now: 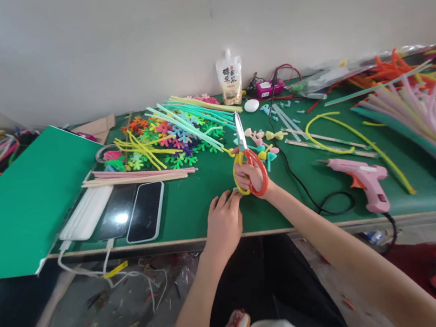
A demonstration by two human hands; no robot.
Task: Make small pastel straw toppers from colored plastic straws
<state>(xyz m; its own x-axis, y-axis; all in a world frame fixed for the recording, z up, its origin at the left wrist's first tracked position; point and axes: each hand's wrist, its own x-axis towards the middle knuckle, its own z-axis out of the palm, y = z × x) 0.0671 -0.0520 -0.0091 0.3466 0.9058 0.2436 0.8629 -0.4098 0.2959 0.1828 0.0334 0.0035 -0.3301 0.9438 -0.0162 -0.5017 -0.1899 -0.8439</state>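
My right hand (252, 178) is wrapped round scissors (241, 141) with one yellow and one orange handle. Their blades point away from me, close together. Just left of it, my left hand (225, 218) is low over the table, fingers bent and fingertips together by the yellow handle; what they hold, if anything, is too small to make out. Beyond the scissors lie small pastel fuzzy pieces (259, 138), some shaped like little bows. A heap of colourful branched pipe-cleaner pieces (185, 160) is to the left, with pale green pipe cleaners (192, 126) across it.
On the right are a pink glue gun (361, 177), a bent yellow-green pipe cleaner (386, 168) and a pastel pipe-cleaner bundle (420, 122). A black cable (290, 169) crosses the green table (192, 211). Phones (145, 212) and a green board (35, 201) lie left. A pouch (230, 79) stands behind.
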